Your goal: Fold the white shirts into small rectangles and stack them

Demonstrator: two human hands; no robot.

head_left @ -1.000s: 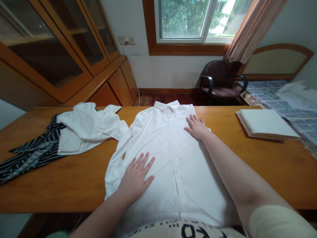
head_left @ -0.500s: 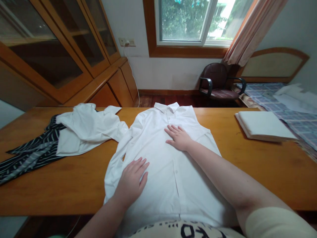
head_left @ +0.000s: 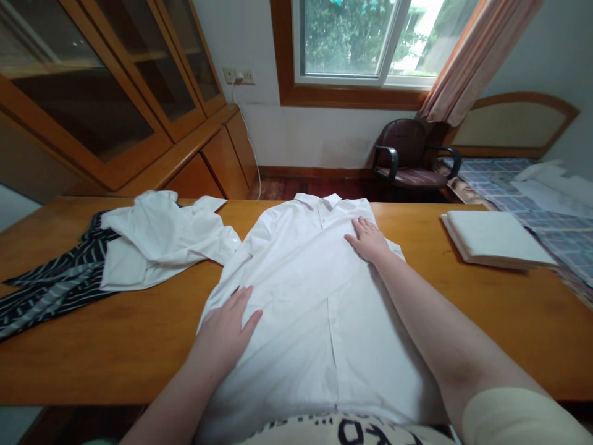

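A white collared shirt (head_left: 301,290) lies spread flat, front up, on the wooden table (head_left: 115,334), collar toward the window. My left hand (head_left: 227,330) presses flat on its lower left side, fingers stretched out. My right hand (head_left: 368,239) lies flat and open on the shirt's upper right chest, near the shoulder. Neither hand holds anything.
A crumpled white garment (head_left: 157,238) and a black striped one (head_left: 50,287) lie on the table's left. A folded white stack (head_left: 495,238) sits at the right. Beyond the table are a dark armchair (head_left: 410,154), a wooden cabinet (head_left: 115,93) and a bed (head_left: 546,198).
My right hand slid from the shirt's middle chest back up to the right shoulder area. My left hand moved slightly left and down along the shirt's lower left edge.
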